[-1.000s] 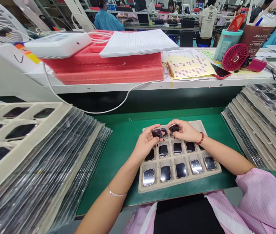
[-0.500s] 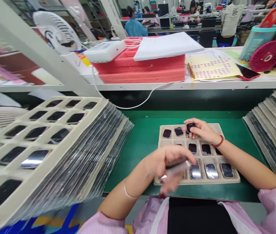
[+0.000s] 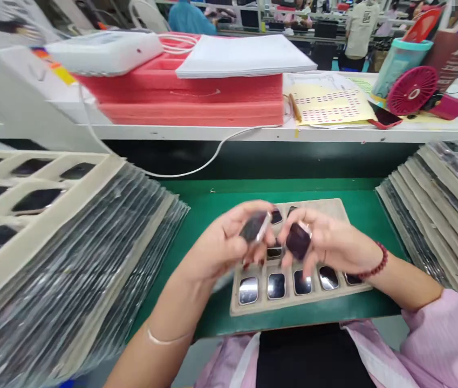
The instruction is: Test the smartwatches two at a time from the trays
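My left hand (image 3: 229,240) grips a dark watch screen (image 3: 255,226) with a pale edge, tilted, above the tray's left part. Close beside it, my right hand (image 3: 329,240) pinches a second dark, square watch screen (image 3: 298,241) between thumb and fingers. Both pieces are slightly smeared by motion, and they look apart from each other. Below them lies a beige compartment tray (image 3: 239,308) holding several similar screens. A shiny row of these, including one watch screen (image 3: 276,285), shows along its near side. My hands hide much of the tray's middle.
Tall stacked trays stand at left (image 3: 131,231) and right (image 3: 423,210) on the green bench top (image 3: 309,318). Behind runs a white shelf (image 3: 326,134) with red foam (image 3: 196,110), papers (image 3: 248,56), a pink fan (image 3: 412,91) and a phone (image 3: 385,115). A white cable (image 3: 212,159) hangs from it.
Both hands have come together over the tray, each with a screen. My left hand rose from the near side, and my right hand left the back row. The camera view has shifted.
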A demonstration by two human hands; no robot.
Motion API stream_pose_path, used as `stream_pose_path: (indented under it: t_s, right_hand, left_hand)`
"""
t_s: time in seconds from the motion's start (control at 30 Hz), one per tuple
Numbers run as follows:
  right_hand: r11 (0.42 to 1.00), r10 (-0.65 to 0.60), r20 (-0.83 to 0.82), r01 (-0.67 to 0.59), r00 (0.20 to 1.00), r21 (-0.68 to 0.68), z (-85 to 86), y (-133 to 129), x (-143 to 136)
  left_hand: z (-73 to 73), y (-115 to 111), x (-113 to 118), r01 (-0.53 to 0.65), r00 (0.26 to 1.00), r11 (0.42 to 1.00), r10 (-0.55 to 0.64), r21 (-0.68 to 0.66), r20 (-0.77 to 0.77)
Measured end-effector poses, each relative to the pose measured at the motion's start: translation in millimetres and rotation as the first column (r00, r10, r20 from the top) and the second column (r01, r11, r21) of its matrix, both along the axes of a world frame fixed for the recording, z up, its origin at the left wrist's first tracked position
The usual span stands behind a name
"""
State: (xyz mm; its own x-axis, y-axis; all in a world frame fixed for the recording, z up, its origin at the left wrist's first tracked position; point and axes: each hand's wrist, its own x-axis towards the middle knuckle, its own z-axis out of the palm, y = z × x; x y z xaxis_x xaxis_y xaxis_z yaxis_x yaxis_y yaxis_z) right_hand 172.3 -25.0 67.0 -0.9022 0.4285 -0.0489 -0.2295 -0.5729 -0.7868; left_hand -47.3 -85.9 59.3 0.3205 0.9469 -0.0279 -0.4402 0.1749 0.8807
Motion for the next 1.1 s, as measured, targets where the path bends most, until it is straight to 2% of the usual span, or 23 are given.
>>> stream_pose_path:
  t_s: [0.03, 0.07, 0.1, 0.2, 0.3, 0.4, 0.5, 0.57, 0.63, 0.77, 0.93, 1.1]
  right_hand:
    - [0.998, 0.059, -0.034, -0.059, 0.998, -0.026, 5.7, -14, 0]
    - [0.992, 0.114, -0.063, -0.117, 0.991, -0.052, 9.9, -26, 0]
    - [0.983, 0.161, -0.083, -0.167, 0.983, -0.07, 12.8, -36, 0]
    - [0.974, 0.204, -0.093, -0.211, 0.975, -0.082, 18.1, -56, 1]
    - [0.985, 0.148, -0.101, -0.155, 0.984, -0.074, 23.1, -63, 5]
    - [0.988, 0.136, -0.1, -0.143, 0.986, -0.065, 26.2, -59, 8]
    - [0.996, 0.091, -0.057, -0.089, 0.994, 0.024, 20.5, -34, 8]
    - [0.989, -0.029, 0.019, 0.026, 0.999, 0.142, 10.0, -8, 4]
    - [0.955, -0.157, 0.102, 0.124, 0.982, 0.271, -4.1, 20, 0]
    - [0.905, -0.241, 0.212, 0.141, 0.947, 0.401, -28.5, 55, -4]
    - [0.886, -0.227, 0.206, 0.114, 0.952, 0.448, -36.4, 62, -2]
    - [0.853, -0.289, 0.202, 0.156, 0.936, 0.498, -39.3, 64, -6]
  left_hand:
    - [-8.1, 12, -2, -0.13, 0.989, 0.991, 0.129, -0.012, -0.072]
    - [-16.8, 24, -3, -0.215, 0.967, 0.976, 0.209, -0.025, -0.143]
    - [-25.9, 33, -2, -0.255, 0.948, 0.966, 0.241, -0.044, -0.209]
    - [-50.8, 50, 3, -0.267, 0.917, 0.959, 0.224, -0.092, -0.33]
    - [-63.1, 52, 7, -0.245, 0.906, 0.965, 0.194, -0.093, -0.376]
    - [-60.1, 48, 9, -0.242, 0.899, 0.967, 0.192, -0.081, -0.394]
    - [-50.3, 44, 12, -0.289, 0.883, 0.956, 0.247, -0.047, -0.399]
    - [-44.7, 42, 14, -0.326, 0.861, 0.945, 0.298, 0.003, -0.412]
    - [-41.2, 41, 15, -0.344, 0.841, 0.938, 0.328, 0.042, -0.43]
    - [-36.5, 39, 14, -0.339, 0.84, 0.939, 0.333, 0.065, -0.428]
    - [-35.2, 35, 13, -0.316, 0.841, 0.944, 0.324, 0.094, -0.432]
    - [-38.5, 39, 15, -0.315, 0.839, 0.94, 0.342, 0.135, -0.423]
